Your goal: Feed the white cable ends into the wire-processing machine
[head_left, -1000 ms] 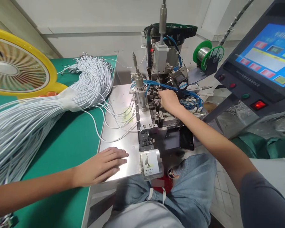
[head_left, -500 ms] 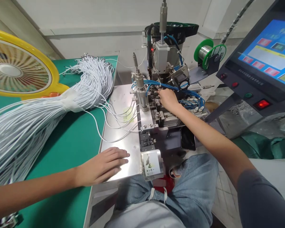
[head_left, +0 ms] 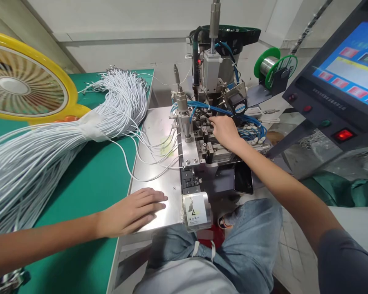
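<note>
Left hand (head_left: 131,212) open and palm down in the head view, laid on the bare silver plate (head_left: 171,210), with fingers stretched out toward the near end of the machine (head_left: 188,153). Right hand (head_left: 225,130) reached across to the middle of the same machine, with fingers bent and fingertips in among small metal parts, near some blue tubes (head_left: 199,104). Cannot tell whether pinching something, pressing or merely touching, with the fingertips so small against dark parts. Off to the left, on the green table (head_left: 79,183), a thick bundle of white cables (head_left: 122,102), gathered under a pale wrap (head_left: 92,127) and curving toward the back edge, with small darker tips at the far end. Out of the bundle and over the plate, several loose cables (head_left: 145,180) in slack curves up to the left side of the machine, some across a pale yellow note (head_left: 166,147). At the near end of the machine, near the left fingertips, a metal box (head_left: 196,210) with a white label on top. Beside the bundle, a yellow fan (head_left: 14,85). Behind the machine, a dark bowl (head_left: 230,32); to the right, a green spool of silver wire (head_left: 268,65). At upper right, a tilted screen (head_left: 352,65) above a lit red switch (head_left: 343,134). Below the right forearm, a dark phone (head_left: 243,179).
</note>
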Motion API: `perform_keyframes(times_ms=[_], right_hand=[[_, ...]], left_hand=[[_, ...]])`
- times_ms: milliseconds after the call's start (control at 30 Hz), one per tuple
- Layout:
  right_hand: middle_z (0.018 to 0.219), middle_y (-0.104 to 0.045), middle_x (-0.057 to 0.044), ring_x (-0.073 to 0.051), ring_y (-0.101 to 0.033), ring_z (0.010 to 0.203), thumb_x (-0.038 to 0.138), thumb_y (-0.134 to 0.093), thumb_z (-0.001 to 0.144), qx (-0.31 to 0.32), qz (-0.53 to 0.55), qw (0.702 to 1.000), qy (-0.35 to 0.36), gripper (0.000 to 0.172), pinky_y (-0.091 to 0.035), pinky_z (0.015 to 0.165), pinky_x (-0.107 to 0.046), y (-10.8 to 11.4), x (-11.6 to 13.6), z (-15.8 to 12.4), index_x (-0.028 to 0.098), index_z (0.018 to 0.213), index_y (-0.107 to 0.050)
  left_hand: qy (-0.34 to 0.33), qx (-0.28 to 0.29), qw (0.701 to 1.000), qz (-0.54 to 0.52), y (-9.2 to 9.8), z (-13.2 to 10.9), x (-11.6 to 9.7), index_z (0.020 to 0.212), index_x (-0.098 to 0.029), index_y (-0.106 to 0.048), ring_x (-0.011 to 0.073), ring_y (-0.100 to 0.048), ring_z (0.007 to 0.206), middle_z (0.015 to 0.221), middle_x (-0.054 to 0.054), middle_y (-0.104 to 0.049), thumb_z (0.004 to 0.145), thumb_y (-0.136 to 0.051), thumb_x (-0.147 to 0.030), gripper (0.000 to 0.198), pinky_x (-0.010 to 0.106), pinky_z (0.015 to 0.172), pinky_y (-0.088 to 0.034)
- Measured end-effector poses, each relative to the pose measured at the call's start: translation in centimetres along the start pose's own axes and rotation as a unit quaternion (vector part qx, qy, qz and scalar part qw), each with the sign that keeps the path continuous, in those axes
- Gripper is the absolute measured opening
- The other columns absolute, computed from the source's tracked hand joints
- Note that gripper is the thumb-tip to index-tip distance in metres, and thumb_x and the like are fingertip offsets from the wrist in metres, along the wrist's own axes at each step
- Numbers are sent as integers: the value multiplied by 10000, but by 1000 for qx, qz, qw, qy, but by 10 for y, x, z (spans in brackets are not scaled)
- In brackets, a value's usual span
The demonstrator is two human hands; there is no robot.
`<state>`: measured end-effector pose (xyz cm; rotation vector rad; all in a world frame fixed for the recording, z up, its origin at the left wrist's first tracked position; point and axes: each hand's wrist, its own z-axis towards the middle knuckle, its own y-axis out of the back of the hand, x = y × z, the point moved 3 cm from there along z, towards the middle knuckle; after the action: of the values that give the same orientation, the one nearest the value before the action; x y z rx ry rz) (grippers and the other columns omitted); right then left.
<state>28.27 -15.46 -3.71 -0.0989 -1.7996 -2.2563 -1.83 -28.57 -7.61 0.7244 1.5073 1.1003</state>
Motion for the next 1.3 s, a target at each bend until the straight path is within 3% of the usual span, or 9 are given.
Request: perform_keyframes(times_ms=[433,767,1100,1200,1300], right_hand=[[1107,-667,-142,-278,-600,1042,177,-427,872,20,44,997,-57,366,-432,853,-336,-21,6,31,130,1181,-617],[1060,-693,-131,-256,-630,1010,186,-370,901,-7,47,999,-7,363,-424,883,-328,-7,7,3,125,1108,-662],[1106,-666,-159,-269,-601,1050,182,-438,874,37,61,997,-38,325,-428,863,-318,-21,11,38,100,1113,-642],[1106,-676,-138,-261,-606,1057,172,-434,871,30,61,998,-21,321,-425,882,-318,-12,10,26,123,1093,-660],[1086,-690,-127,-253,-631,1024,197,-406,888,-1,85,996,-8,332,-426,903,-336,8,6,-12,141,1070,-678]], left_hand=[[1,9,1000,-1,0,0,0,1262,-191,-485,215,-476,1190,1237,106,-572,923,-399,-181,350,369,1017,-394],[-8,-7,1000,-3,0,0,1,1258,-203,-485,202,-492,1183,1250,91,-569,908,-441,-185,352,333,1026,-391],[0,2,1000,-6,0,0,0,1248,-193,-505,212,-483,1189,1231,103,-579,920,-424,-193,337,359,1020,-399],[-1,6,1000,-8,0,0,1,1252,-199,-503,209,-488,1182,1240,101,-573,922,-423,-200,340,354,1016,-402],[2,-1,1000,-12,0,0,1,1240,-202,-512,209,-490,1178,1234,101,-577,925,-410,-203,331,355,1013,-405]])
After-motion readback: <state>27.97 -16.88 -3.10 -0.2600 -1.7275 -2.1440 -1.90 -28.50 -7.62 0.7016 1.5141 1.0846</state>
